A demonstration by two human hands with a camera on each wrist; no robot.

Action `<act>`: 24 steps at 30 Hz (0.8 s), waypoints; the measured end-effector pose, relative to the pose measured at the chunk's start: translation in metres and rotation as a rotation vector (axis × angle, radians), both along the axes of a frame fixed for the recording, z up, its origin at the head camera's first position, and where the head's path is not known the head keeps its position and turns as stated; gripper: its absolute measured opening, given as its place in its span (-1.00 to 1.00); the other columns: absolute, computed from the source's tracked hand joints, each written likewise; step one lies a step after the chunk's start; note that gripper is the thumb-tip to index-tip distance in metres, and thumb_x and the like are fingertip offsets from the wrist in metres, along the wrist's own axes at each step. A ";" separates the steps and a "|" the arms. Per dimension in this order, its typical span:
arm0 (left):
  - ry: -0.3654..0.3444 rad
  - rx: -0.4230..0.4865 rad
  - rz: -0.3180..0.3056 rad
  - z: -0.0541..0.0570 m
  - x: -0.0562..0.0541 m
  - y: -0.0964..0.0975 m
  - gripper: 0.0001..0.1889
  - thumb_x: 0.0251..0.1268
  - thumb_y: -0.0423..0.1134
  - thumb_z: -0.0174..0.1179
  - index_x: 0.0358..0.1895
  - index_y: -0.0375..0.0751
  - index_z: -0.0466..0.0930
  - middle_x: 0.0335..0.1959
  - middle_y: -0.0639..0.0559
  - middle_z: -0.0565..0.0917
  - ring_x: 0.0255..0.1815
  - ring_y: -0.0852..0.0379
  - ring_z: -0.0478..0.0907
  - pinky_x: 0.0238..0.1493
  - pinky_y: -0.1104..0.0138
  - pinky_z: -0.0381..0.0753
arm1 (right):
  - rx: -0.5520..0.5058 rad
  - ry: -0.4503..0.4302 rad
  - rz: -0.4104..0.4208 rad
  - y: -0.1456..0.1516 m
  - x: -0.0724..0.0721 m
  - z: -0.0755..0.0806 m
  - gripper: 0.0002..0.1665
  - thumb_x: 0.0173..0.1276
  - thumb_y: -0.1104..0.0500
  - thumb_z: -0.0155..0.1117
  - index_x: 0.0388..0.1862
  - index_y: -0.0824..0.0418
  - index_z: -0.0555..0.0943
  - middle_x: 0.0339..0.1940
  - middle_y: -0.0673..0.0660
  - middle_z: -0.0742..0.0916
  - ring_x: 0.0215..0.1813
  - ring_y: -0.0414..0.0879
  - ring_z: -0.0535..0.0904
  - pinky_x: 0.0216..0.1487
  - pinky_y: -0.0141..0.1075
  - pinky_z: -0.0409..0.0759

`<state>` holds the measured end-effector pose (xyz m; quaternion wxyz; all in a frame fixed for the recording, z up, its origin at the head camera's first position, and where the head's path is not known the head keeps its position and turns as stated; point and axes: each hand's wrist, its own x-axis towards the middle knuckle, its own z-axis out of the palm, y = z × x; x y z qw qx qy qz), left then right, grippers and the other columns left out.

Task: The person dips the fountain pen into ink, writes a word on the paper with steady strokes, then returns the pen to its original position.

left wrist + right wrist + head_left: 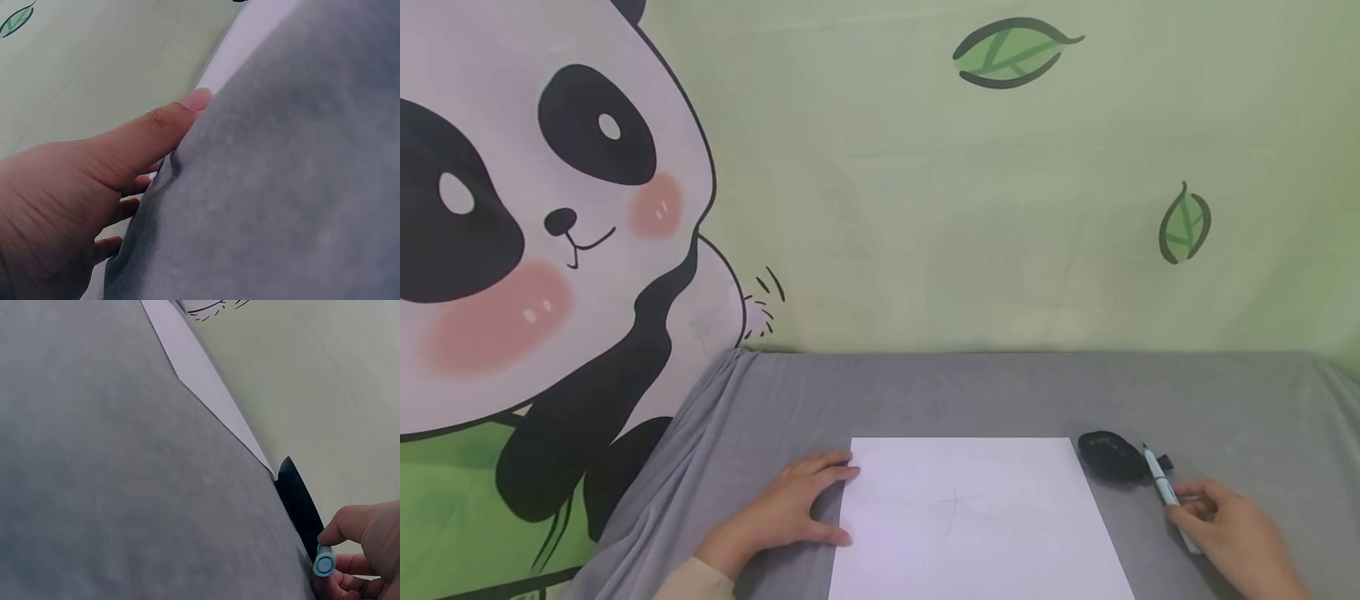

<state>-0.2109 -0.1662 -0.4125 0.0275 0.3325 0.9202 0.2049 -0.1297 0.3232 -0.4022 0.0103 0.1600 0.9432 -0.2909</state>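
Note:
A white sheet of paper [970,558] lies on grey cloth, with a few faint thin strokes [957,504] crossing near its upper middle. My left hand [790,504] rests at the paper's left edge, thumb and fingers spread, their tips touching it. In the left wrist view, the thumb of this left hand [81,175] reaches to the white edge. To the right of the paper, my right hand [1232,529] pinches a light blue pen [1160,481], its dark tip pointing away from me. The right wrist view shows the pen's round end [324,565] between the fingers of the right hand [369,544].
A glossy black rounded object [1111,457] sits beside the paper's upper right corner, close to the pen; its kind is unclear. Grey cloth [910,392] covers the table. Behind stands a pale green backdrop [880,208] with a cartoon panda [647,217] and leaves.

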 end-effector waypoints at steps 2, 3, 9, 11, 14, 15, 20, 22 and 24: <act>-0.004 0.000 0.002 0.000 0.000 0.000 -0.15 -0.11 0.23 0.41 0.31 -0.05 0.43 0.39 -0.06 0.39 0.39 -0.15 0.31 0.32 -0.15 0.26 | 0.014 -0.001 0.009 0.000 0.000 0.000 -0.47 0.26 0.12 0.25 0.06 0.52 0.48 -0.36 0.23 0.73 -0.34 -0.04 0.61 -0.46 -0.31 0.42; -0.011 0.002 0.003 0.001 0.000 0.000 -0.15 -0.11 0.23 0.41 0.31 -0.05 0.43 0.39 -0.06 0.39 0.39 -0.16 0.30 0.32 -0.15 0.26 | 0.018 -0.005 0.012 0.000 0.000 0.000 -0.46 0.26 0.12 0.25 0.06 0.51 0.48 -0.36 0.23 0.73 -0.34 -0.03 0.62 -0.46 -0.31 0.42; -0.044 0.008 0.005 0.002 0.002 0.000 -0.14 -0.10 0.23 0.41 0.32 -0.06 0.42 0.40 -0.07 0.37 0.40 -0.17 0.29 0.33 -0.17 0.24 | 0.037 -0.029 -0.006 -0.001 0.000 -0.002 -0.44 0.25 0.13 0.26 0.07 0.52 0.47 -0.35 0.25 0.72 -0.32 0.00 0.61 -0.47 -0.32 0.41; -0.045 0.009 0.003 0.002 0.002 0.001 -0.14 -0.10 0.23 0.41 0.32 -0.07 0.42 0.40 -0.07 0.37 0.40 -0.17 0.29 0.33 -0.17 0.24 | 0.043 -0.033 -0.014 -0.002 0.000 -0.002 -0.44 0.25 0.13 0.26 0.08 0.52 0.47 -0.36 0.25 0.71 -0.32 -0.01 0.60 -0.47 -0.32 0.41; -0.040 0.011 0.001 0.002 0.002 0.001 -0.15 -0.10 0.22 0.41 0.32 -0.07 0.42 0.40 -0.08 0.38 0.40 -0.17 0.29 0.32 -0.17 0.25 | 0.051 -0.029 -0.020 -0.002 -0.001 -0.001 -0.45 0.25 0.13 0.26 0.08 0.53 0.47 -0.35 0.26 0.71 -0.33 -0.02 0.60 -0.47 -0.32 0.41; -0.037 0.011 0.002 0.002 0.001 0.002 -0.14 -0.10 0.22 0.41 0.32 -0.07 0.42 0.40 -0.08 0.38 0.40 -0.17 0.30 0.32 -0.17 0.25 | 0.054 -0.029 -0.021 -0.002 -0.002 -0.001 -0.44 0.25 0.13 0.26 0.08 0.52 0.47 -0.35 0.27 0.71 -0.34 -0.02 0.60 -0.47 -0.32 0.41; -0.023 0.011 0.008 0.002 0.001 0.001 -0.15 -0.12 0.21 0.43 0.31 -0.07 0.42 0.38 -0.09 0.39 0.39 -0.17 0.30 0.32 -0.16 0.26 | 0.062 0.009 0.025 -0.001 -0.004 0.000 -0.45 0.30 0.07 0.21 0.08 0.50 0.49 -0.34 0.25 0.72 -0.37 -0.09 0.57 -0.46 -0.32 0.40; -0.044 0.009 0.013 0.002 0.002 -0.001 -0.15 -0.10 0.22 0.41 0.32 -0.06 0.41 0.40 -0.09 0.36 0.41 -0.18 0.28 0.32 -0.17 0.25 | 0.066 0.030 0.056 -0.001 -0.006 0.000 -0.45 0.34 0.04 0.18 0.08 0.49 0.49 -0.32 0.25 0.72 -0.35 -0.09 0.58 -0.45 -0.32 0.40; -0.076 -0.001 0.013 0.003 0.002 -0.001 -0.15 -0.07 0.23 0.39 0.34 -0.04 0.39 0.42 -0.10 0.33 0.43 -0.20 0.24 0.33 -0.19 0.23 | 0.076 0.046 0.066 -0.002 -0.005 -0.001 -0.45 0.37 0.03 0.14 0.08 0.49 0.50 -0.31 0.25 0.72 -0.35 -0.08 0.58 -0.44 -0.31 0.40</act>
